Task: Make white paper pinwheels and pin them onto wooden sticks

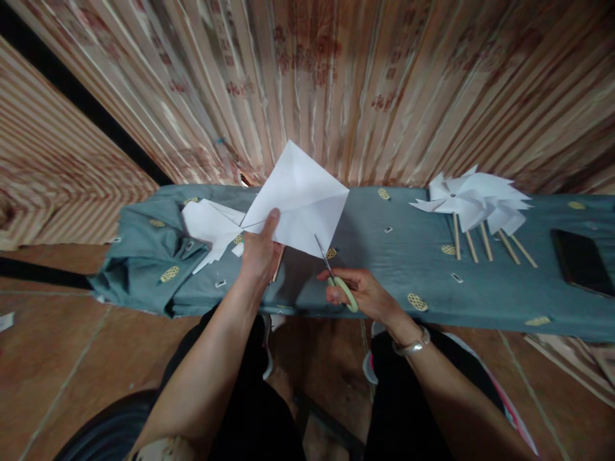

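My left hand (261, 246) grips a white square sheet of paper (302, 186) by its lower left side, thumb on top. Faint creases cross the sheet, and a line runs in from its left corner. In my right hand (358, 291) is a pair of scissors (342, 287) with pale green handles. Their blades lie at the sheet's lower corner, one of them over the paper. Under the left hand a brownish object and a thin stick (277, 264) show in part. White paper pieces (211, 227) lie on the cloth left of that hand.
A grey-green patterned cloth (384, 237) covers the narrow table. Several white paper pinwheels (475, 198) on wooden sticks lie at the right, with a black phone (579, 259) beyond them. A pleated curtain (327, 83) hangs right behind the table.
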Demonstrator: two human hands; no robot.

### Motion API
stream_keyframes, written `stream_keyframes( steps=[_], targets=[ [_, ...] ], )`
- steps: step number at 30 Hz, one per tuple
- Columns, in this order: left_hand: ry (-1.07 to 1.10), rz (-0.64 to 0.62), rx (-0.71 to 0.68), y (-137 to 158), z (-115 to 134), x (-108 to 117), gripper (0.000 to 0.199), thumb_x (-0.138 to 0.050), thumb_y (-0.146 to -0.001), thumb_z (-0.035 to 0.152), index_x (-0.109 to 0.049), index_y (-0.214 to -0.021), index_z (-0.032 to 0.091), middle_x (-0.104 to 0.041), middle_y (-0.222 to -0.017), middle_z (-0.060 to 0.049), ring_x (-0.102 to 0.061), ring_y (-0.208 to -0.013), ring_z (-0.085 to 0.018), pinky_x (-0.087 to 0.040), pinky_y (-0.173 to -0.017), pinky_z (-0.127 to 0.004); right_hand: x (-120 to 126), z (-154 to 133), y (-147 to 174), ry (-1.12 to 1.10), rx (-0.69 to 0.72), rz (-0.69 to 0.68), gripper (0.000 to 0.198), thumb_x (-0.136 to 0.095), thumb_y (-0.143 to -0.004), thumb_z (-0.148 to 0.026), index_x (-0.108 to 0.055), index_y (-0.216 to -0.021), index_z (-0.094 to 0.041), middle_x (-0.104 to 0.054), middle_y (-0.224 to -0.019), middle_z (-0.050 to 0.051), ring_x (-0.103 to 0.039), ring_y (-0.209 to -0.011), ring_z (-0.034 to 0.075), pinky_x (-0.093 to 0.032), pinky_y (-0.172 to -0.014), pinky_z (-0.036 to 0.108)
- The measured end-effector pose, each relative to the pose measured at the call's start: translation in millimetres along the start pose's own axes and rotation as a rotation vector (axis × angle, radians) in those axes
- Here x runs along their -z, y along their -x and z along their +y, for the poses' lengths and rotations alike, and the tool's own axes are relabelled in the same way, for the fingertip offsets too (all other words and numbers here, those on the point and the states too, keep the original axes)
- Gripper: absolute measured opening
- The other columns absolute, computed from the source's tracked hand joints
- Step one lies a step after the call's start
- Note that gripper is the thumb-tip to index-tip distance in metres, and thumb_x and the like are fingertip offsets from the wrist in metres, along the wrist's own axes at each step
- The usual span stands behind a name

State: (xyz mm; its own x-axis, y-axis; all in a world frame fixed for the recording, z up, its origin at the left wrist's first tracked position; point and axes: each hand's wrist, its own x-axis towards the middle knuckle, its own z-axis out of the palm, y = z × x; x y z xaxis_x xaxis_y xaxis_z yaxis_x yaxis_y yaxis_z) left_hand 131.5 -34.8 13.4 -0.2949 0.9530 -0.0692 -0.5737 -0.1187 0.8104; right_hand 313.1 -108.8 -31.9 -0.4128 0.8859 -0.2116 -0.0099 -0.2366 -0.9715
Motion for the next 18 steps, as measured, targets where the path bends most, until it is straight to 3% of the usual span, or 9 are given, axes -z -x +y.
stream_keyframes(
  steps=[5, 18],
  targets=[
    [0.019, 0.01, 0.012, 0.1, 0.3, -0.4, 0.019, -0.068, -0.081, 0.013, -0.073, -0.098, 0.017, -0.077, -0.108, -0.008, -0.062, -0.124, -0.025, -0.049, -0.107, -0.038, -1.5, -2.5, -0.3, -0.037, -0.041, 0.037, 0.052, -0.086, -0.06, -0.051, -0.075, -0.096, -0.016, -0.062, -0.064, -0.002, -0.051, -0.055, 0.008, -0.04, -0.049, 0.021],
    [0.019, 0.007, -0.01, 1.2, 1.0, -1.2, 0.019, -0.074, -0.078, 0.017, -0.073, -0.096, 0.016, -0.077, -0.108, -0.009, -0.063, -0.123, -0.026, -0.049, -0.107, -0.035, -3.9, -5.4, -2.2, -0.096, -0.062, 0.076, 0.047, -0.089, -0.057, -0.045, -0.076, -0.092, -0.016, -0.063, -0.06, -0.003, -0.053, -0.052, 0.008, -0.042, -0.049, 0.021]
  ],
)
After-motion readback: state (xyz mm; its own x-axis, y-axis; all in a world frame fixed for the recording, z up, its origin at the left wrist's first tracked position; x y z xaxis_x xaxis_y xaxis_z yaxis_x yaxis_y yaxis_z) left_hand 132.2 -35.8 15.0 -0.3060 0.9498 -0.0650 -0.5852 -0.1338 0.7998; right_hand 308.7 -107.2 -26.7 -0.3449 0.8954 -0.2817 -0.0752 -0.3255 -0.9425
